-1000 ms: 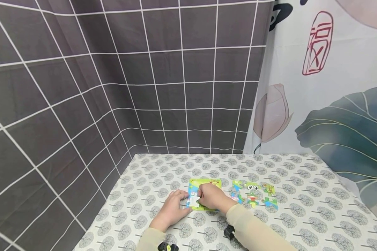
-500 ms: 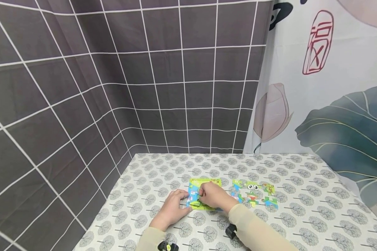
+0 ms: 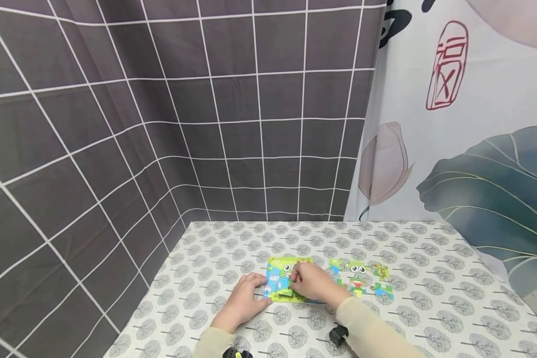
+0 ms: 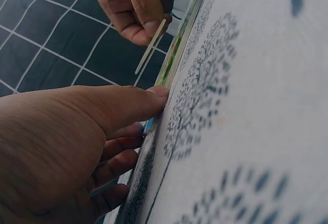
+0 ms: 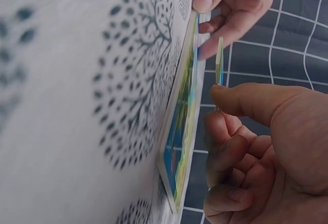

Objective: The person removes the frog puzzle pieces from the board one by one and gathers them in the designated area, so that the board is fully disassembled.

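A small picture puzzle board (image 3: 275, 260) with a green rim lies flat on the table, showing a cartoon frog's eyes on a blue and green picture. My left hand (image 3: 245, 301) holds its near left corner, thumb at the front edge and fingers along the left side. Over the board, my right hand (image 3: 314, 284) pinches a thin puzzle piece (image 5: 220, 62) between thumb and fingertips. In both wrist views the piece is tilted up on edge, clear of the board. The right hand hides much of the board's right half in the head view.
To the right of the board lies a loose group of puzzle pieces (image 3: 357, 270), one with frog eyes, gaps between them. The table (image 3: 447, 318) has a tree-print cloth. A dark checked curtain (image 3: 241, 124) stands behind and left; a flowered curtain (image 3: 488, 164) hangs at right.
The piece in my right hand has turned from its white back to its coloured face. The right hand has shifted slightly right, uncovering the frog eyes. My left hand stays at the corner.
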A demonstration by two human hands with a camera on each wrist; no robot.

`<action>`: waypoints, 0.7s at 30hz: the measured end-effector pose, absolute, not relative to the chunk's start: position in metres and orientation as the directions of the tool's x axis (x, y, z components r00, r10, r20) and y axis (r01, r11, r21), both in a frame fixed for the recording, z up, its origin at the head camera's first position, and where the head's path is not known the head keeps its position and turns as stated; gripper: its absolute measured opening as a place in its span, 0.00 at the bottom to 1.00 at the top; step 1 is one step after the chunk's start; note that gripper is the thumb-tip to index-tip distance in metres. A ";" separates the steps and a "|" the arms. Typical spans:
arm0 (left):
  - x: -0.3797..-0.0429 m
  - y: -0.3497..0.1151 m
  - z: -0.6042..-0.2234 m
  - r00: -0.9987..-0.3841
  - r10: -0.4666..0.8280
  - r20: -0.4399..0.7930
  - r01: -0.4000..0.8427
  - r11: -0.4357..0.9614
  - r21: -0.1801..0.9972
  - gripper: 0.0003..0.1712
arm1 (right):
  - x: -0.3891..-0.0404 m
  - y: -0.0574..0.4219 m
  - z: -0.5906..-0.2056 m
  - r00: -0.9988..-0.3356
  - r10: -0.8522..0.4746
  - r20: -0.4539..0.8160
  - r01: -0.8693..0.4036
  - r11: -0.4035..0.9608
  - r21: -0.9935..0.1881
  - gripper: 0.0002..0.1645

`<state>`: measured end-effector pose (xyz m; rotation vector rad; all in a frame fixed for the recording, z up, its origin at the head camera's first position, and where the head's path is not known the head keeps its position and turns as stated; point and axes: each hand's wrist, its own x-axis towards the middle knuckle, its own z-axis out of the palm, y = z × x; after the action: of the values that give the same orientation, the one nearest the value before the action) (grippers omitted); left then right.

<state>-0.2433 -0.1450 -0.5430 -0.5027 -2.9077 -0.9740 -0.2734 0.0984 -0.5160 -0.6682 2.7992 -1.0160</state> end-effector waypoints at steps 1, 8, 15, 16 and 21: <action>-0.243 -0.145 -0.543 -0.947 0.291 0.133 0.312 0.750 0.583 0.35 | -0.273 0.101 -0.516 -0.902 -0.427 0.066 -0.371 0.685 -0.627 0.09; -0.244 -0.145 -0.545 -0.949 0.291 0.123 0.306 0.747 0.590 0.35 | -0.264 0.118 -0.515 -0.911 -0.408 0.064 -0.356 0.698 -0.622 0.09; -0.244 -0.147 -0.549 -0.949 0.288 0.130 0.307 0.743 0.594 0.35 | -0.259 0.139 -0.519 -0.926 -0.375 0.044 -0.319 0.714 -0.624 0.11; -0.245 -0.147 -0.549 -0.948 0.289 0.134 0.310 0.744 0.592 0.35 | -0.259 0.143 -0.520 -0.929 -0.368 0.043 -0.312 0.714 -0.627 0.11; -0.246 -0.147 -0.549 -0.945 0.293 0.143 0.319 0.743 0.589 0.35 | -0.256 0.159 -0.520 -0.939 -0.342 0.038 -0.285 0.712 -0.641 0.11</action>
<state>-0.2458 -0.1472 -0.5495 -0.5083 -2.8939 -0.9895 -0.2555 0.1586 -0.5197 -0.5189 2.8295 -1.0389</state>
